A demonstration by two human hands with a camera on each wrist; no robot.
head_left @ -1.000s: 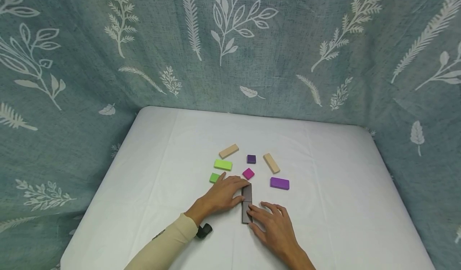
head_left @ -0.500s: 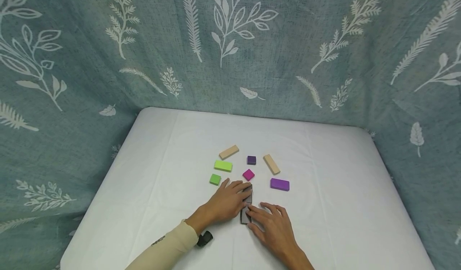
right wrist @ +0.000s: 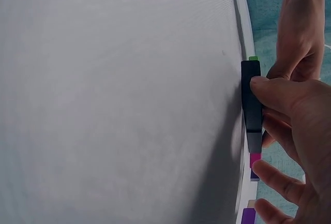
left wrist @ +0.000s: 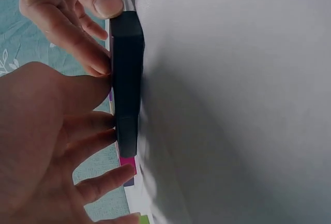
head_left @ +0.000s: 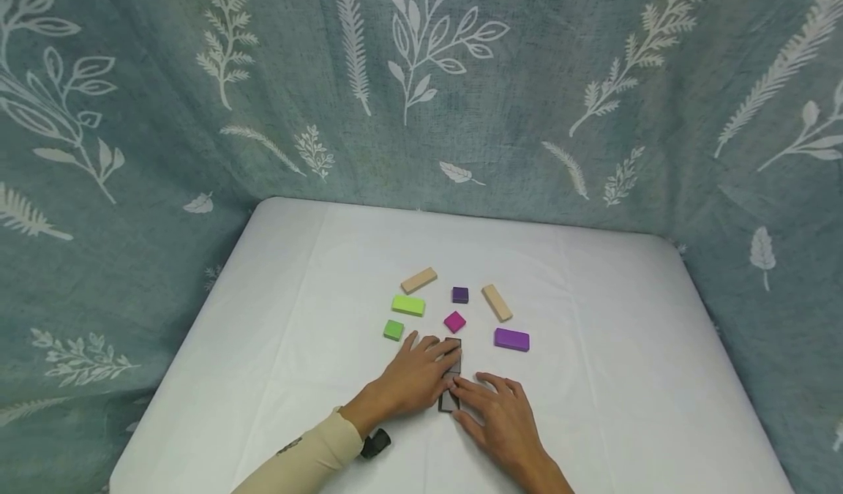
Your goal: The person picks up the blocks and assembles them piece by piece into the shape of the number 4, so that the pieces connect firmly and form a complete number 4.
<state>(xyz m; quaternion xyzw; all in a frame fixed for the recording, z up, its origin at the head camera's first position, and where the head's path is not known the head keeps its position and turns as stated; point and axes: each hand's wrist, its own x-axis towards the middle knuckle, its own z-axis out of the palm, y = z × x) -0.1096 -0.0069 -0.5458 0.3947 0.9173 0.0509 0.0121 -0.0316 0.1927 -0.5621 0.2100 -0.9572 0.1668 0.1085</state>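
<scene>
Two dark grey blocks lie end to end on the white tablecloth, running away from me: a far block (head_left: 453, 362) and a near block (head_left: 448, 402). My left hand (head_left: 413, 373) comes over them from the left. Its index and middle fingertips rest on the far block, while its thumb touches the top near the joint. From the right, my right hand (head_left: 497, 415) holds the near block, its thumb (right wrist: 269, 89) against the right side by the near end and a forefinger on top. The left hand's fingers partly cover the joint in the head view.
Beyond the hands lie a magenta square block (head_left: 454, 322), a dark purple one (head_left: 459, 295), a green square (head_left: 393, 330), a lime block (head_left: 408, 305), a purple block (head_left: 511, 339) and two bare wood blocks (head_left: 418, 280). A black wrist device (head_left: 376, 443) sits beside the left sleeve.
My left hand has drawn slightly nearer, its fingers moving from the far end onto the top of the far block, uncovering the green square. The near block has shifted slightly left; my right hand stays put.
</scene>
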